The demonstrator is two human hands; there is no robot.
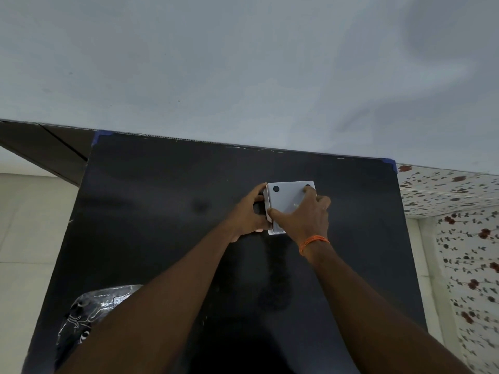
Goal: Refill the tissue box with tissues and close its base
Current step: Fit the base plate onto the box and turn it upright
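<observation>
Now, left hand (251,211) clasping tissue box (276,229) — right hand (305,215) gripping across base (287,194)

One left hand (249,211), one right hand (303,215) and one tissue box (286,194) bearing two dark dots (276,188) are showing mid-frame; one plastic wrapper (89,311) is lying lower left.

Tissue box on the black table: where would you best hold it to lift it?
Grip the tissue box by its left and right walls, from above. It lies base-up on the table, so the broad top face offers no edge, while the straight, parallel walls do. The left hand grips the left wall; the right hand wraps over the right.
</observation>
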